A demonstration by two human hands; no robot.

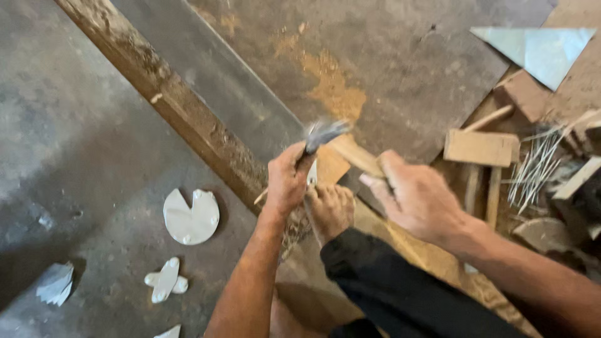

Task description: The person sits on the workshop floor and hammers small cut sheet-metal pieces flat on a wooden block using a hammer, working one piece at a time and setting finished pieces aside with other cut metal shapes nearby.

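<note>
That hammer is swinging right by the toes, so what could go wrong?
1. The hammer head is blurred in motion just above the bare foot, so a miss might strike the toes.
2. The left hand pinches something small right under the head; its fingers could get hit.
3. Cut metal pieces and loose nails lie on the floor; bare skin could get cut or pricked.

i see no packages, labels, signs or screens anywhere around me here.
</note>
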